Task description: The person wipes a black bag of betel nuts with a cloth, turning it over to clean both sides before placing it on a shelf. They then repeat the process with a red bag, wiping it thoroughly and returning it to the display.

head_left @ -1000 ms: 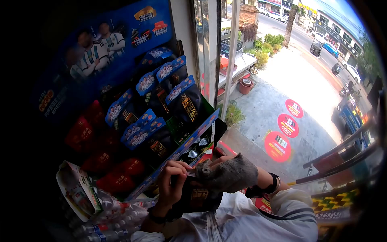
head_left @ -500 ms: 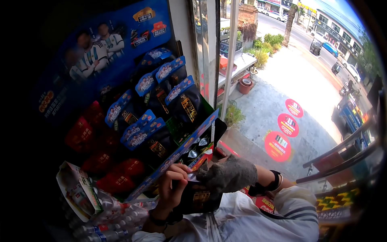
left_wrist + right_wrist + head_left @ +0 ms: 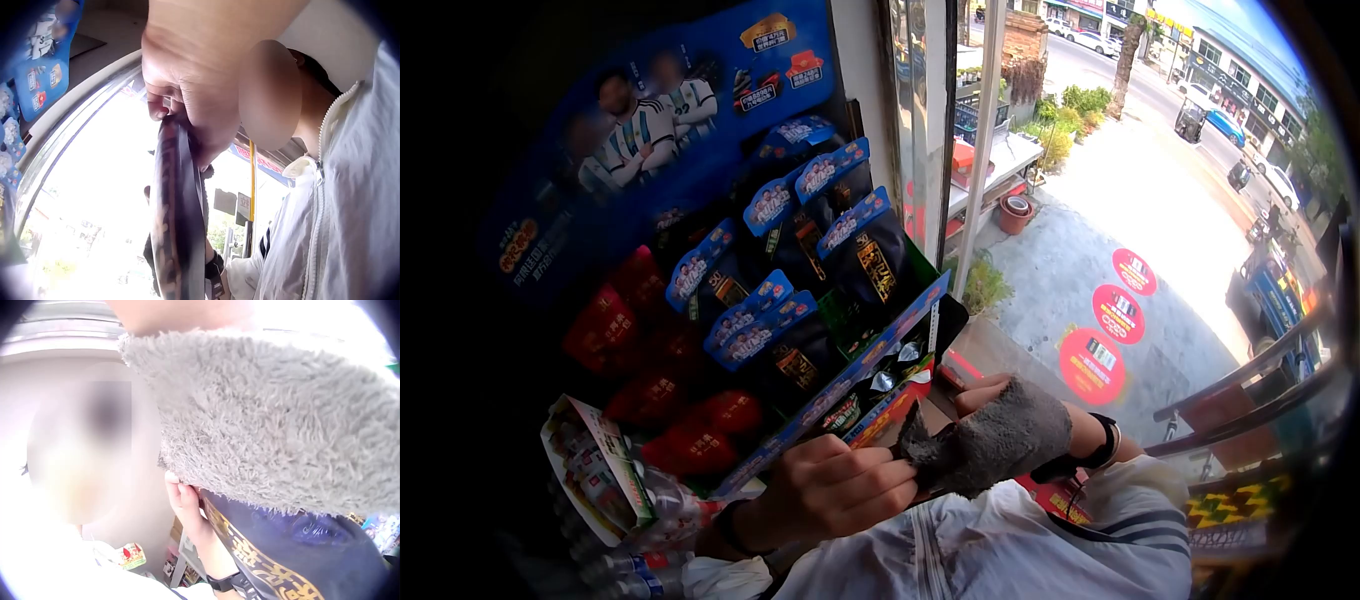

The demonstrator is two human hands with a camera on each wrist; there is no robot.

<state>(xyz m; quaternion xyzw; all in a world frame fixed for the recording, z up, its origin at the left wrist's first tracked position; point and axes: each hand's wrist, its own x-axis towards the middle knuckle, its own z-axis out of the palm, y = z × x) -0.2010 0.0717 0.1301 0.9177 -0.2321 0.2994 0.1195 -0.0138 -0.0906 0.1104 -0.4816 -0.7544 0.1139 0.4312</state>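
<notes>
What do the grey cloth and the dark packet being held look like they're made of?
The grey cloth is probably microfibre or fleece with a matte finish; its dense, fuzzy pile shows close up. The dark packet is likely glossy plastic or foil-laminate film: it has a sheen and gold printed lettering, and looks thin edge-on in the left wrist view.

We wear a white jacket [image 3: 1000,550] with a front zip [image 3: 920,555] and dark stripes [image 3: 1145,520] on the right sleeve. Black straps ring our wrists: left strap [image 3: 728,520] behind left hand [image 3: 840,490], right strap [image 3: 1100,445] behind right hand [image 3: 978,396].
</notes>
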